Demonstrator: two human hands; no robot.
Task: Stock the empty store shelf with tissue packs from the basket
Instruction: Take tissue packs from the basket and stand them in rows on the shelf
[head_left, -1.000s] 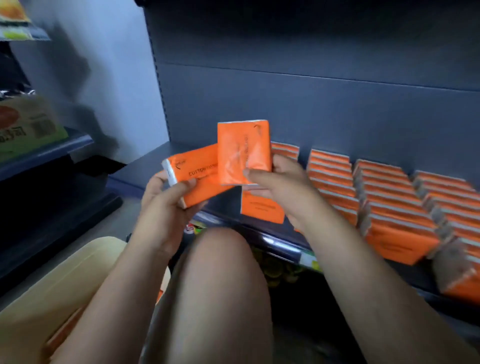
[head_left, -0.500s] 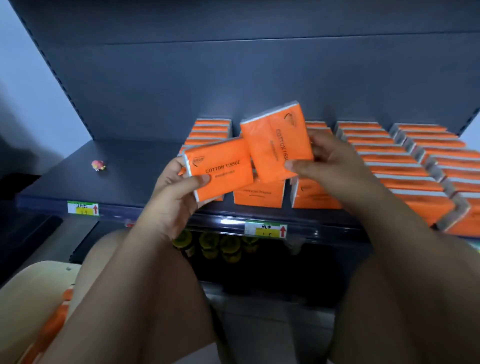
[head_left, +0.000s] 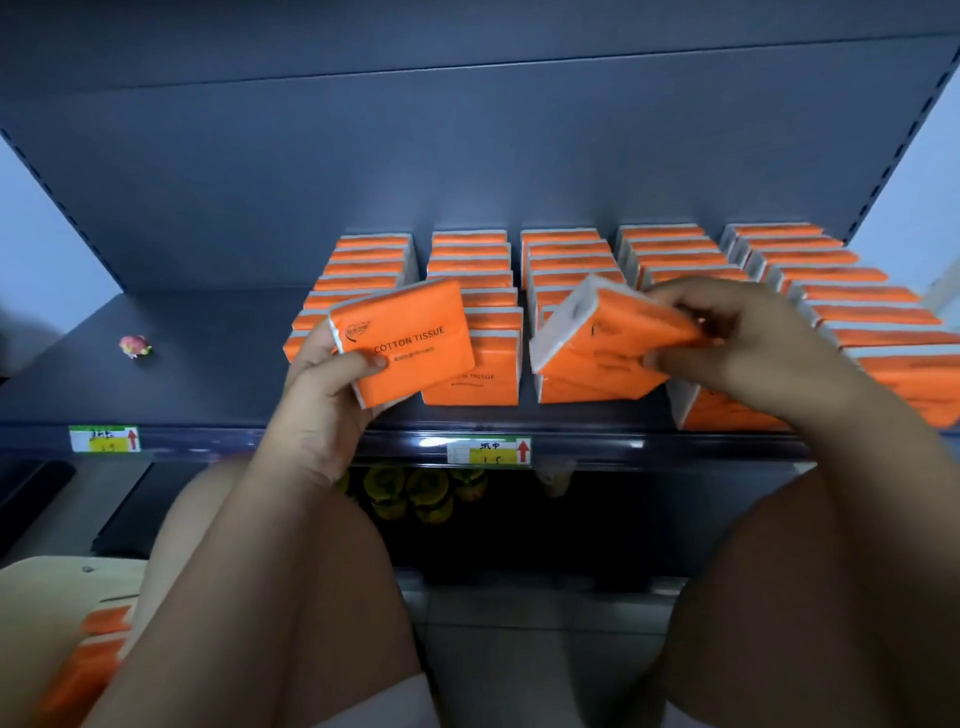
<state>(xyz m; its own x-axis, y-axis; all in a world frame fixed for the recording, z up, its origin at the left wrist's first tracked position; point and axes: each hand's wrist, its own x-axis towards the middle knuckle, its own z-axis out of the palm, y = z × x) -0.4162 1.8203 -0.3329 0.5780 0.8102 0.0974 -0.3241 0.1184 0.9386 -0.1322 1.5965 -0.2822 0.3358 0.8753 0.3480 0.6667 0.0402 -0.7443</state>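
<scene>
Fingers (head_left: 363, 364) of the left hand (head_left: 322, 408) curled round one tissue pack (head_left: 415, 348) at mid-frame; right hand (head_left: 753, 353) pinching a second pack (head_left: 613, 338), tilted above the middle row. Five rows (head_left: 571, 254) already on the shelf (head_left: 197, 374), left stretch bare, more packs (head_left: 101, 626) in the basket (head_left: 47, 577) lower left; likely past halfway.

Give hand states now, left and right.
Left hand: holds a pack.
Right hand: holds a second pack, tilted.
</scene>
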